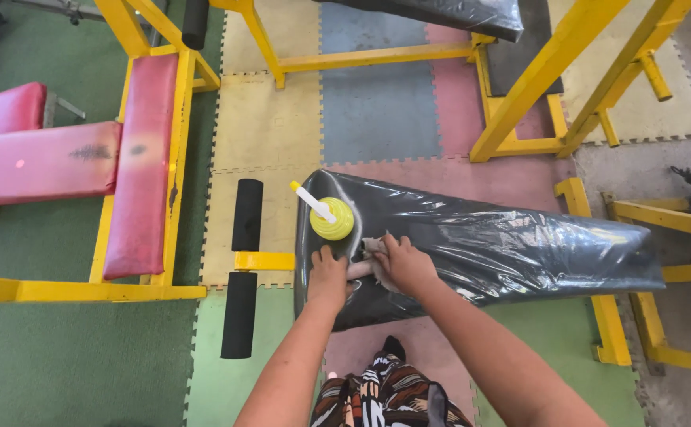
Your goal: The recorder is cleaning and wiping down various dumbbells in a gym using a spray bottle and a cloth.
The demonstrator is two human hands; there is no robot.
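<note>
Your right hand (pixel 405 265) has its fingers closed over a crumpled pale cloth (pixel 371 251), pressed to the near end of the black padded table (pixel 503 245). Your left hand (pixel 329 278) lies just beside it, fingers curled on the padding, touching the cloth's edge. A yellow bottle (pixel 332 219) with a white nozzle stands just beyond them.

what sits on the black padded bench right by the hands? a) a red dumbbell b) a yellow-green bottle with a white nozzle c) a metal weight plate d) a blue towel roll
b: a yellow-green bottle with a white nozzle stands on the black bench pad, just above the left hand, while the right hand presses a pale cloth.
</note>
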